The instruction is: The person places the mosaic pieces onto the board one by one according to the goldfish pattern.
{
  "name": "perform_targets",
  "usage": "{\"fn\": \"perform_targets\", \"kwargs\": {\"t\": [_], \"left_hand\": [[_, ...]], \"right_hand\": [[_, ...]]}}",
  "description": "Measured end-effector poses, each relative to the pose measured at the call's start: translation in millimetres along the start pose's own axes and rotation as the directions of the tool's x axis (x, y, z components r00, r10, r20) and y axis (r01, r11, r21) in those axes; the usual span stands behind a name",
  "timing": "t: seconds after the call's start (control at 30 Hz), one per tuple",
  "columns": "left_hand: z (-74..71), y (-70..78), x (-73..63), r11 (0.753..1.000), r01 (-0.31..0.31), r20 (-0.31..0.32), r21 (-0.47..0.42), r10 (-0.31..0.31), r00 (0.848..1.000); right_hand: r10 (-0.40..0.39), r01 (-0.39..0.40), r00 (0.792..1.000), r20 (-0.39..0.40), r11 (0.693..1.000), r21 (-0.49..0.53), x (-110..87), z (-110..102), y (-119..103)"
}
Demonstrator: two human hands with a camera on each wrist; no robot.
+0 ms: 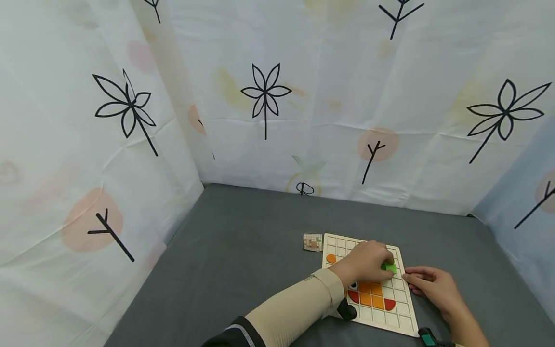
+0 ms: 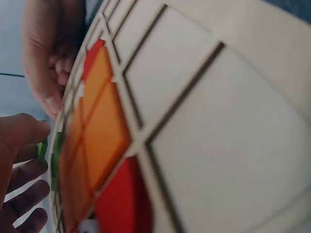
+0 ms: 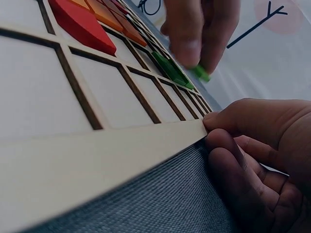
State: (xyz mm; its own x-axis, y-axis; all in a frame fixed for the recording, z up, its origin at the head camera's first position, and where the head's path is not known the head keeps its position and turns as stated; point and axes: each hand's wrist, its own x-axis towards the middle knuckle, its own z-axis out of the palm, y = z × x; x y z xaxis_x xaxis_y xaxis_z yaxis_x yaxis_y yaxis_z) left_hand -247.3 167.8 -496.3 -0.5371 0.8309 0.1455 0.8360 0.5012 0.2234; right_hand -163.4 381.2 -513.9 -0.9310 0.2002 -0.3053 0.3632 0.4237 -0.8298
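Note:
My left hand (image 1: 368, 260) reaches over a pale wooden grid board (image 1: 405, 322). Its thumb and fingers pinch a small green piece (image 3: 201, 73), held just above the board's far right part. Beside that, another green piece (image 3: 170, 70) lies in the grid. Orange squares (image 1: 366, 300) form a block on the board, with a red rounded piece (image 1: 389, 304) at its right and another red piece (image 1: 353, 296) at its left. At the board's right edge, my right hand (image 1: 438, 289) grips the rim, thumb on top and the other fingers curled below.
A small patterned card (image 1: 312, 242) lies off the board's far left corner. An orange round piece (image 1: 331, 259) sits in the left column, and a white piece with a black dot (image 1: 353, 286) shows by my left wrist. Grey cloth (image 1: 243, 241) covers the table; printed curtains (image 1: 329, 96) enclose it.

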Motion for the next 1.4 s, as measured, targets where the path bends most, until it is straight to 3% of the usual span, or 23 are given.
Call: {"fn": "perform_targets", "kwargs": {"t": [0.23,0.6,0.83,1.07,1.23,1.4], "left_hand": [[8.0,3.1,2.6,0.996,0.040,0.007,0.078,-0.040,0.999],[3.0,4.3,-4.0,0.997,-0.018,0.011,0.080,0.017,1.000],[9.6,6.8,-5.3,0.995,0.007,0.015,0.096,-0.008,1.000],[5.0,3.0,-8.4,0.998,-0.002,0.017,0.067,0.000,1.000],[-3.8,-4.9,-17.4,1.000,-0.007,0.018,0.017,0.007,1.000],[-18.3,-26.1,-40.4,0.998,-0.002,-0.017,-0.061,0.001,1.000]], "right_hand": [[0.004,-0.004,1.000,-0.008,1.000,-0.005,-0.6,1,-1],[0.002,-0.002,1.000,-0.018,1.000,-0.006,-1.1,-1,-1],[-0.003,0.003,1.000,-0.005,1.000,0.001,-1.6,2,-1],[-0.008,0.008,1.000,-0.014,1.000,-0.011,-1.9,-1,-2],[-0.009,0.009,1.000,-0.023,1.000,-0.007,-1.9,0,-3],[0.002,-0.002,1.000,-0.029,1.000,-0.005,1.8,2,-2]]}}
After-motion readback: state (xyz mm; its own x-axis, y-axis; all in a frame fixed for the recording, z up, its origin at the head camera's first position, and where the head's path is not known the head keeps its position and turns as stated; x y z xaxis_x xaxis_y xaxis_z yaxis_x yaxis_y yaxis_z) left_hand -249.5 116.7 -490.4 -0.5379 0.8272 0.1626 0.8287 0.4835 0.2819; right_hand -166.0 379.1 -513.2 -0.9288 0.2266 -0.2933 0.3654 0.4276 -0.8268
